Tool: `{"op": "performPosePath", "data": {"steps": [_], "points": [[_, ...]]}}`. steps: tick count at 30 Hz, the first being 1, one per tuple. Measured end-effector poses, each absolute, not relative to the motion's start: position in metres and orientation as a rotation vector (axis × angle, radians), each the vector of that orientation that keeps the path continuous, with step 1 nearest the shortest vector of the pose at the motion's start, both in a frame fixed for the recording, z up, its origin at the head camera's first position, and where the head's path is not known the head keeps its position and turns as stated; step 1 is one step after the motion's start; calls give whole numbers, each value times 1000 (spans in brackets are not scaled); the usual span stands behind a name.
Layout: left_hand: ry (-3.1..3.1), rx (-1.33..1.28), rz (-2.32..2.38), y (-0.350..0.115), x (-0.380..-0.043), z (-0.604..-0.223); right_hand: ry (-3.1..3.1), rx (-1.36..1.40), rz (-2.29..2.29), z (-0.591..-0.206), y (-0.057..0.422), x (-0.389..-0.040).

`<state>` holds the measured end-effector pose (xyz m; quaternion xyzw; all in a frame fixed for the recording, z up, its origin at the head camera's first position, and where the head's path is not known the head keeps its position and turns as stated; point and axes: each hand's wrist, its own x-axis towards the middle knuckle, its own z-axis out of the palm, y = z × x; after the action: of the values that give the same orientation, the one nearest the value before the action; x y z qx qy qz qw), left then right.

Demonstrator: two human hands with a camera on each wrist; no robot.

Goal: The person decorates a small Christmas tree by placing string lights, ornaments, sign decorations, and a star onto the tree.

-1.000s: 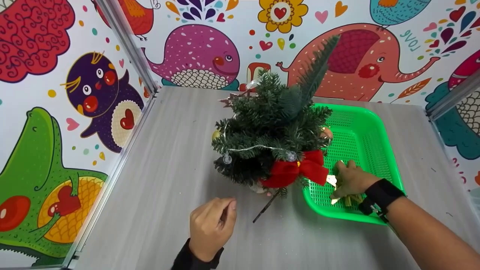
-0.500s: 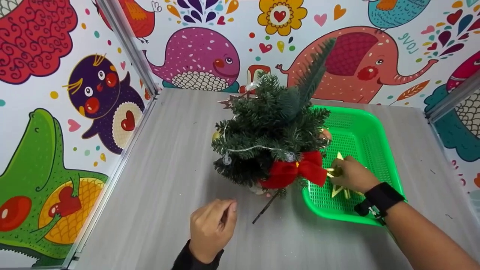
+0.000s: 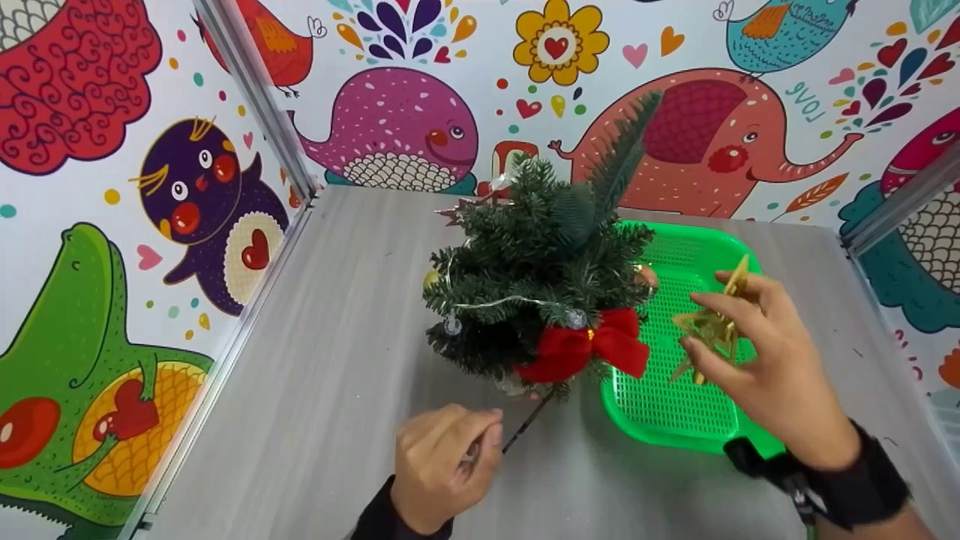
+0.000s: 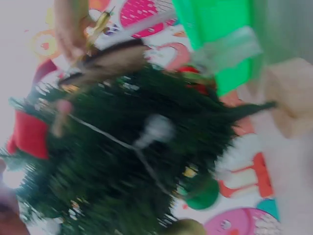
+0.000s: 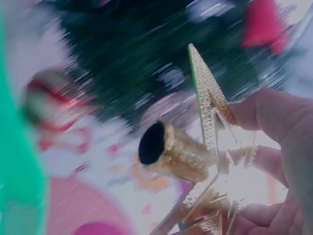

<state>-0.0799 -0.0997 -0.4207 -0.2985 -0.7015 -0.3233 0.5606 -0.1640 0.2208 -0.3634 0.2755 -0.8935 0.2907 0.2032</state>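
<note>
My right hand (image 3: 776, 360) pinches a gold star tree topper (image 3: 711, 328) above the basket. In the right wrist view the star topper (image 5: 203, 93) shows its hollow tube base (image 5: 183, 154) pointing away from the fingers. A small artificial Christmas tree (image 3: 540, 270) stands in the middle, with a red bow (image 3: 622, 341) on its near side and a string of clear lights (image 3: 495, 302). My left hand (image 3: 446, 465) rests low in front of the tree, fingers loosely curled, close to a thin dark stick (image 3: 525, 427). I see nothing held in it.
A green plastic basket (image 3: 637, 420) stands to the right, partly behind the tree. A dark green feathery sprig (image 3: 626, 150) rises from the treetop. Printed cartoon walls (image 3: 397, 127) enclose the grey table (image 3: 300, 375). Both wrist views are blurred.
My right hand took hold of the gold star in the basket and lifted it out. My left hand shifted slightly right, toward the thin stick. The head view tilted slightly up.
</note>
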Motion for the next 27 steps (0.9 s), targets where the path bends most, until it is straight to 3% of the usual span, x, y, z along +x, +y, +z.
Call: {"op": "performPosePath", "data": {"steps": [6,12,20,27], "points": [[-1622,-927,-808,-81,-79,-397,-2199,947,891,-347,187,-113],[-1785,-1056,-1023,-63,-75,-393,-1996,1092,803,-350,146,-88],[-1880,-1012,-1240,-64,-69,-391,-1716,1258,924,-351,120,-89],[-1626,-1064,-1297,-77,-85,-359,-1701,1229,1292,-327,131,-104]]}}
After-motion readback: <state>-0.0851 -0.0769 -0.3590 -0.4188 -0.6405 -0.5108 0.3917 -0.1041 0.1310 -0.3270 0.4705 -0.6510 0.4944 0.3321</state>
